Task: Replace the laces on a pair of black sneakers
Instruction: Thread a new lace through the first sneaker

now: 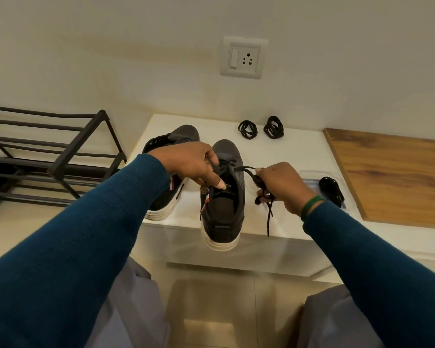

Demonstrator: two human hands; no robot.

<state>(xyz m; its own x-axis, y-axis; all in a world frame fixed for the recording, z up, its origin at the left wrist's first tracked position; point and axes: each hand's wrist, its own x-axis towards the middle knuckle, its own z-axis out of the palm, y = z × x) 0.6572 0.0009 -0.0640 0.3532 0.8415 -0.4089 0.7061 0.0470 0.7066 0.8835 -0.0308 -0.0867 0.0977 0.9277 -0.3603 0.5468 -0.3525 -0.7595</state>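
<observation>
Left hand [191, 164] grips the black sneaker [224, 204] at the eyelets, thumb on the tongue. The heel hangs off the white cabinet [281, 151]. Right hand [281, 187] fingers are curled round its lace [246, 169]. Tongue label is too blurry to read. Two coiled laces [248, 128] sit behind.

Matt black knit cloth on near sneaker [222, 209] and far sneaker [172, 139]; whitish rubbery soles, scuffed. Woven black cord in lace [246, 169], dull; same in coiled laces [248, 128]. Smooth glossy white on table top [211, 124]. Matt wood grain on panel [397, 177]. Dark matt metal tube on rack [60, 146]. Ribbed teal knit on sleeve [98, 222]. Glossy white plastic on switch plate [242, 69]. Clear plastic on packet [309, 176]. Shiny tile on floor [211, 310].
</observation>
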